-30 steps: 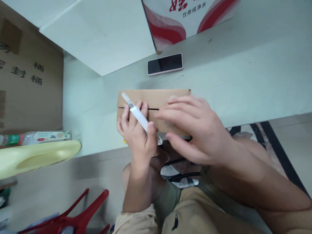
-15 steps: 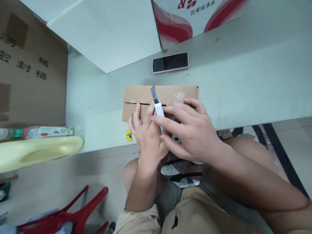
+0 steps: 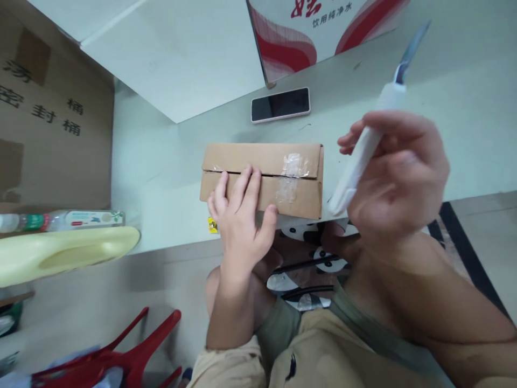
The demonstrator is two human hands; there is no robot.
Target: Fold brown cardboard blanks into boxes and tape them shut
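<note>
A brown cardboard box (image 3: 264,156) lies on the pale table, with clear tape across its top seam at the right end. My left hand (image 3: 242,215) rests on the box with its fingers spread over the front flap. To the right of the box, my right hand (image 3: 398,172) is raised and closed around a white utility knife (image 3: 365,148). The knife's blade is out and points up and away from me. Motion slightly blurs this hand.
A phone (image 3: 280,105) lies behind the box. White and red cartons (image 3: 283,48) stand farther back. A small yellow packet (image 3: 212,225) sits near the table's front edge. At left are a large cardboard box (image 3: 60,161), a plastic bottle (image 3: 58,221) and a red stool (image 3: 133,345).
My right hand has swung away from the box to the right and up, carrying the knife. The left hand stays on the box, its thumb now showing.
</note>
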